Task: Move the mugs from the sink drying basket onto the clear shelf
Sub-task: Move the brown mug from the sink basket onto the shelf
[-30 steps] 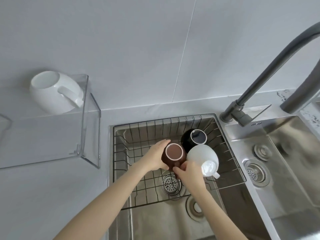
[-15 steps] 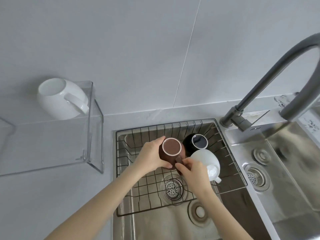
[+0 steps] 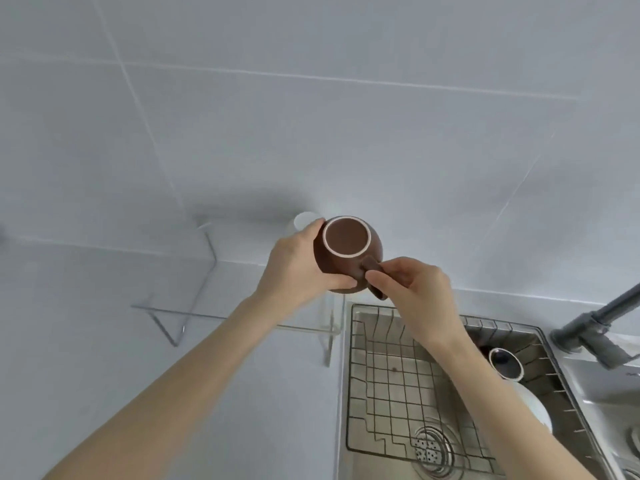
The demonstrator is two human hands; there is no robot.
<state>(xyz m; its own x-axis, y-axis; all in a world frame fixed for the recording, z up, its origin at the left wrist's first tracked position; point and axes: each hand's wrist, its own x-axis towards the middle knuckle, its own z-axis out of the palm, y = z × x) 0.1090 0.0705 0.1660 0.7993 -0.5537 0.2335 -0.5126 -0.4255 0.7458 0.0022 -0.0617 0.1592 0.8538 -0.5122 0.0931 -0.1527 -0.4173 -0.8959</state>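
I hold a brown mug (image 3: 346, 252) upside down in the air, over the right end of the clear shelf (image 3: 204, 271). My left hand (image 3: 298, 268) wraps its body. My right hand (image 3: 412, 289) pinches its handle. Behind the brown mug a white mug (image 3: 304, 220) on the shelf shows only a sliver. In the wire drying basket (image 3: 391, 386) in the sink, a black mug (image 3: 505, 363) stands bottom up, with a white mug (image 3: 533, 407) beside it, partly hidden by my right arm.
A grey faucet (image 3: 595, 327) rises at the right between the two sink basins. The sink drain (image 3: 433, 445) lies under the basket. Pale tiled wall fills the back; white counter spreads under the shelf at the left.
Both hands have lifted the brown mug out of the basket and carried it up and left to the shelf. The view has swung left with it.
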